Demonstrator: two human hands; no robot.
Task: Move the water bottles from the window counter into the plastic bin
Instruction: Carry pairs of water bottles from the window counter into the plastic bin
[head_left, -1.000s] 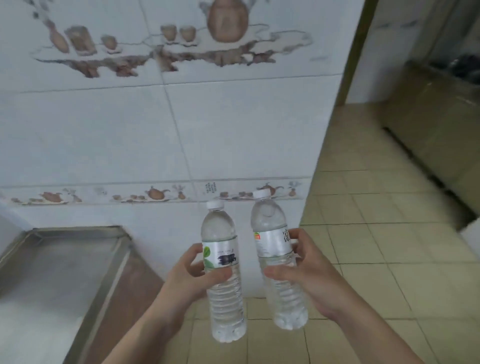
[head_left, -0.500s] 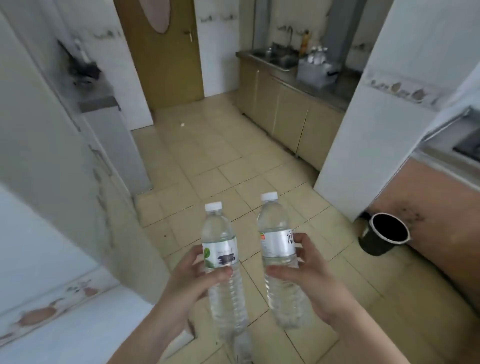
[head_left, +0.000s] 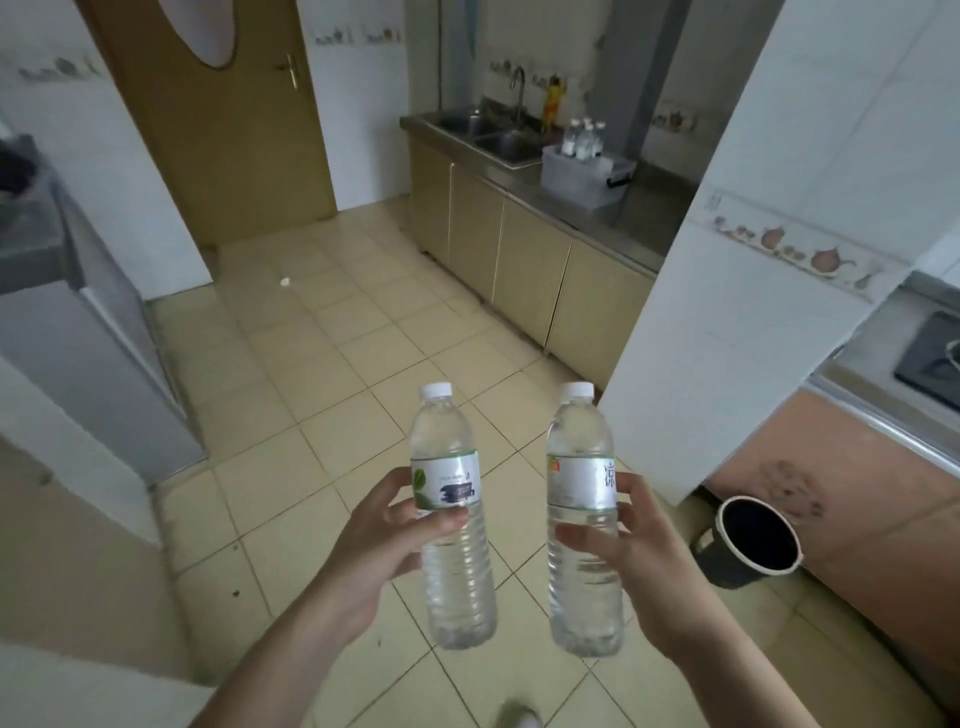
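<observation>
The label of the bottle in the right hand (head_left: 644, 566) carries one large Chinese character, 凉, in dark print at its right edge; this right bottle (head_left: 584, 519) also shows a small orange-red patch at the label's upper left, too blurred to read. The left bottle (head_left: 452, 519) has a white label with a green leaf, a dark smudged block and a line of fine print, none of it legible.

Left hand (head_left: 379, 540) and right hand (head_left: 639, 561) each grip an upright bottle (head_left: 452, 519) (head_left: 582, 519) above the tiled floor (head_left: 322, 364).
</observation>
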